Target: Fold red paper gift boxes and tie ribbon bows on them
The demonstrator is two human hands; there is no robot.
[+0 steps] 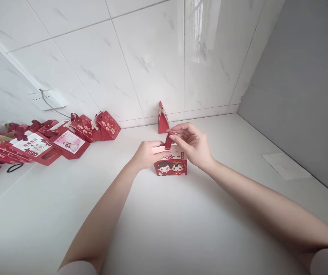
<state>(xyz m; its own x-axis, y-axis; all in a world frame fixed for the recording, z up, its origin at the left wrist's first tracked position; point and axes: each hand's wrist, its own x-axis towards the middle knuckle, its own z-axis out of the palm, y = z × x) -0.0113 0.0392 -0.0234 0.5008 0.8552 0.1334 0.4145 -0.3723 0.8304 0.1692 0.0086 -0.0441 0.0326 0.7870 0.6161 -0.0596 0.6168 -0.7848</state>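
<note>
A small red gift box (172,166) with a cartoon couple printed on its front stands on the white tabletop (164,221). My left hand (148,153) is closed on the box's left top flap, fingers pressing it. My right hand (191,143) pinches a red flap or handle piece (168,141) above the box's top. Both hands hover over the box's open top.
A folded red box (162,118) stands at the tiled wall behind. A pile of flat red boxes (46,141) lies at the left. A white power socket with a cable (49,100) sits on the wall. A white paper sheet (286,165) lies at the right.
</note>
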